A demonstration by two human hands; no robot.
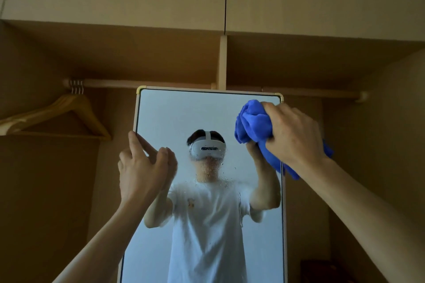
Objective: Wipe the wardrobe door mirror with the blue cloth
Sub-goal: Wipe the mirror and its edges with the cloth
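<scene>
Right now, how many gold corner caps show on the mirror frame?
2. One gold corner cap at the mirror's top-left corner, the other at its top-right, above the blue cloth. Bottom corners are out of frame, so more may exist.

Right hand [296, 135] grips bunched blue cloth [253, 126] against mirror [207, 117] near its top right corner. Left hand [140, 163] holds mirror's left edge. Droplets mid-glass. Wooden hangers [57, 115] on rail [138, 83] upper left.

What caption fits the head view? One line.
Right hand holds blue cloth against the mirror; left hand grips its edge.
</scene>
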